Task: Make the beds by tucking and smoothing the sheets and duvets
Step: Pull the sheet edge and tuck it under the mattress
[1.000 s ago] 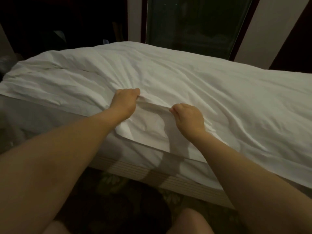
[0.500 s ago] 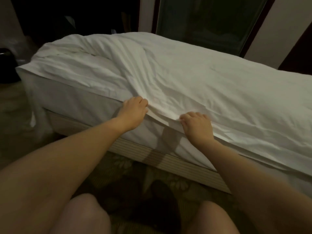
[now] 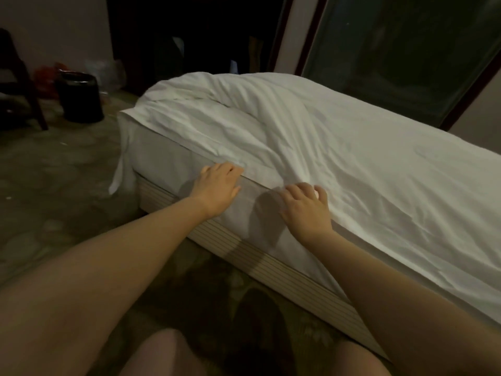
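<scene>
White crumpled cotton duvet (image 3: 352, 164) lies across the top of the bed (image 3: 244, 241), and its near hem now runs along the bed's near edge instead of being pinched up in our fists. A second ago both our hands were clenched on a fold of that cloth and hauling it. Now we have let go: our left hand (image 3: 217, 187) rests against the pale grey mattress side (image 3: 162, 161), its fingers (image 3: 229, 168) straight and close together with the tips touching the hem. Our right hand (image 3: 306, 210) sits just beside it on the duvet's border, its fingers (image 3: 295, 189) spread apart and only lightly bent, holding nothing that we can see. The pull has also bared more of the mattress side and heaped a thick ridge of cloth toward the bed's far left corner. At the near left corner a loose white sheet flap (image 3: 119, 169) hangs down toward the floor. We judge the dragging step finished here. What remains on this side is flat-handed smoothing of that ridge and tucking the hanging flap, so the bed is not yet made.
</scene>
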### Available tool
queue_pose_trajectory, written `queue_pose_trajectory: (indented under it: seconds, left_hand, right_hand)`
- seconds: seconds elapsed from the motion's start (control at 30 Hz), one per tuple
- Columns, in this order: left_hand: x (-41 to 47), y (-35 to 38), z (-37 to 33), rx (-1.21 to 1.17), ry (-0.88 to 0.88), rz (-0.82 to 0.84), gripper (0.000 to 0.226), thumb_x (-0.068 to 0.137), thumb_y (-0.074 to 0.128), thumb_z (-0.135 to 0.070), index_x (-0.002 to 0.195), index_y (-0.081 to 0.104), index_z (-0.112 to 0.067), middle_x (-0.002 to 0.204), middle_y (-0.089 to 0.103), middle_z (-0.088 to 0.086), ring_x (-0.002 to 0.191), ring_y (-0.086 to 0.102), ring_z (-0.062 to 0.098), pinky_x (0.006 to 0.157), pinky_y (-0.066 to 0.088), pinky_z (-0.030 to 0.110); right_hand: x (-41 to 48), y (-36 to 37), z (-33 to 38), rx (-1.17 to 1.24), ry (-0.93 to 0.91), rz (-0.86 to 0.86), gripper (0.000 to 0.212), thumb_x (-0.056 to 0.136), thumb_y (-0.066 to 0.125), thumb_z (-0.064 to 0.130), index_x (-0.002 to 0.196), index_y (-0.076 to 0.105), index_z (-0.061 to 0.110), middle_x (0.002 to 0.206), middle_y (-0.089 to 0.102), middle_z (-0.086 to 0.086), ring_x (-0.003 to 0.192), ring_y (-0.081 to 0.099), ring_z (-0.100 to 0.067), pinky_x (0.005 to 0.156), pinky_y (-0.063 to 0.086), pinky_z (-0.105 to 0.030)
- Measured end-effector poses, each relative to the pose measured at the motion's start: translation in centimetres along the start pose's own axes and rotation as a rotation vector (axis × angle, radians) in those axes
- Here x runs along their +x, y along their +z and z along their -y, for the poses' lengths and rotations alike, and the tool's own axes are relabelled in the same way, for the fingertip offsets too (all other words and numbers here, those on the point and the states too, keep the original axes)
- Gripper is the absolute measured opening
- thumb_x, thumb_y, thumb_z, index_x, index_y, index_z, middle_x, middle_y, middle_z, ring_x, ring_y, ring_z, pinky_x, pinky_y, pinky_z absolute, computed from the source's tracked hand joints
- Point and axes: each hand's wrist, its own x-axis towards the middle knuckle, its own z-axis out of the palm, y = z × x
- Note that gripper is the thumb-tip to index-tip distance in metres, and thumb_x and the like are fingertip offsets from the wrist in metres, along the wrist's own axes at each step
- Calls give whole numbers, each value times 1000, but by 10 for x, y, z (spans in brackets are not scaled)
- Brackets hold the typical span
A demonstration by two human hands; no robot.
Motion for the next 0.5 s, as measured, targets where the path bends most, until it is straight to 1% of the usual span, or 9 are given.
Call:
queue_pose_trajectory:
  seconds: [0.1, 0.17, 0.2, 0.27, 0.33, 0.4, 0.47, 0.5]
  left_hand:
    - [3, -1, 27, 54, -34, 44, 41, 97, 44, -32, 135, 39, -19, 133, 43, 4, 123, 40, 23, 101, 28, 39]
    - [10, 4, 33, 85, -20, 71, 42, 97, 45, -32, 136, 38, -20, 136, 42, 3, 124, 39, 23, 101, 28, 39]
    - [14, 8, 31, 85, -8, 83, 43, 96, 46, -32, 136, 37, -19, 137, 41, 3, 125, 38, 23, 101, 27, 39]
    - [25, 17, 22, 75, 40, 74, 46, 95, 48, -32, 138, 36, -19, 138, 39, 3, 127, 37, 23, 102, 25, 38]
    - [39, 28, 13, 95, 100, 46, 49, 93, 51, -32, 138, 35, -19, 138, 39, 3, 127, 37, 23, 102, 26, 38]
    - [58, 37, 9, 116, 118, 38, 50, 92, 54, -31, 137, 38, -20, 135, 41, 3, 125, 38, 24, 99, 27, 38]
    - [72, 42, 10, 107, 125, 2, 41, 89, 54, -26, 129, 49, -19, 126, 49, 5, 118, 45, 28, 93, 32, 40]
    - [75, 42, 12, 72, 162, -47, 34, 87, 51, -23, 119, 58, -17, 116, 56, 7, 108, 52, 31, 87, 36, 41]
  right_hand:
    - [17, 7, 4, -48, 10, 32, 54, 89, 53, 22, 141, 38, 29, 141, 39, 2, 135, 26, -24, 107, 7, -43]
    - [23, 14, 1, -69, 28, 32, 54, 91, 48, 18, 143, 34, 26, 145, 34, 0, 137, 21, -26, 108, 4, -44]
    - [25, 17, -3, -75, 34, 24, 52, 92, 47, 17, 142, 37, 24, 145, 36, -1, 137, 22, -27, 108, 3, -44]
    - [27, 25, -11, -89, 27, -7, 47, 91, 48, 17, 138, 44, 20, 141, 44, -4, 134, 32, -30, 106, 6, -44]
    - [29, 36, -17, -107, 2, -82, 42, 87, 49, 16, 129, 55, 17, 130, 57, -7, 122, 49, -32, 103, 14, -46]
    - [33, 45, -23, -59, -25, -232, 38, 82, 45, 18, 114, 65, 16, 113, 68, -6, 102, 63, -30, 97, 23, -47]
    - [41, 45, -27, 13, -44, -363, 29, 77, 52, 15, 99, 71, 17, 96, 73, -3, 85, 68, -25, 93, 28, -43]
    - [45, 45, -30, 55, -47, -402, 25, 74, 56, 13, 93, 72, 18, 90, 74, -1, 79, 69, -24, 92, 29, -42]
